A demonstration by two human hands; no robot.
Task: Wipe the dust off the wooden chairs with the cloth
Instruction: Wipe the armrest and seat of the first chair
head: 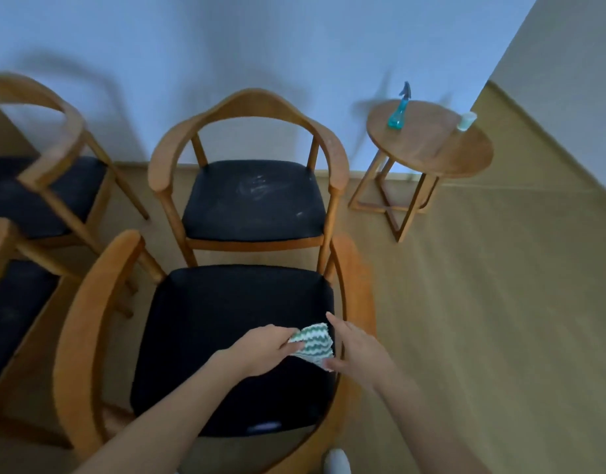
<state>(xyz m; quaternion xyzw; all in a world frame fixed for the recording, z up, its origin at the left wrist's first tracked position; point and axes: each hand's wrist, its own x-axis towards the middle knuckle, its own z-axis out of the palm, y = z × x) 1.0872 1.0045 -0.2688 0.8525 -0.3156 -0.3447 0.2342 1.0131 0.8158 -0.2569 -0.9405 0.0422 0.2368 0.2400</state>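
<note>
Over the right edge of the nearest chair [86,323] seat, the left hand [264,350] is gripping the zigzag cloth [313,342] while the right hand [356,352] is pinching its near corner, seemingly bunching it into a pad for wiping.

Home sitting corner: wooden armchairs [250,165], round side table [431,145].

- The left hand [264,350] pinches a green-and-white zigzag cloth [313,342] over the right side of the nearest chair's [89,319] black seat.
- The right hand [354,350] touches the cloth's right edge with its thumb, forefinger straight.
- A second chair [257,107] beyond has a dust-smeared seat.
- A round side table [441,155] on the right bears a blue spray bottle [399,111] and a cup [465,121].
</note>
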